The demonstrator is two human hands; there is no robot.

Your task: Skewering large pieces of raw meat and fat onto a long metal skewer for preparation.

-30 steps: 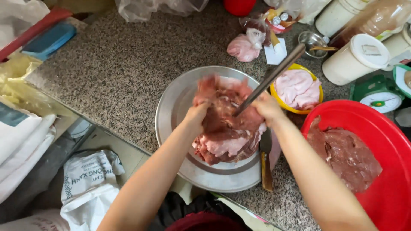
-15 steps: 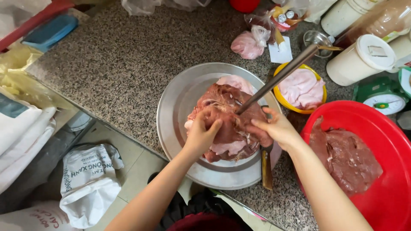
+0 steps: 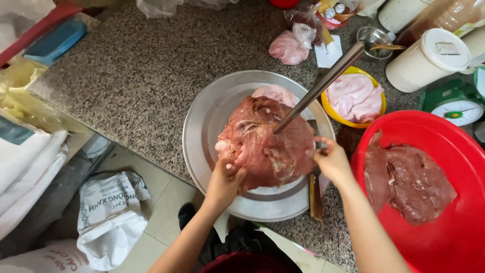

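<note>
The slab of meat [image 3: 268, 141] on the silvery grey metal tray [image 3: 202, 126] is dark reddish brown, marbled with pale pink and white streaks. Right of the tray, a bright red basin [image 3: 454, 151] holds more dark red meat [image 3: 409, 182]. Behind the tray, a yellow bowl [image 3: 376, 108] carries pale pink pieces. The desk [image 3: 141, 76] under the tray is speckled grey-brown granite.

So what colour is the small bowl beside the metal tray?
Yellow; the small bowl holds pale pink meat, seen clearly in the head view.
</note>
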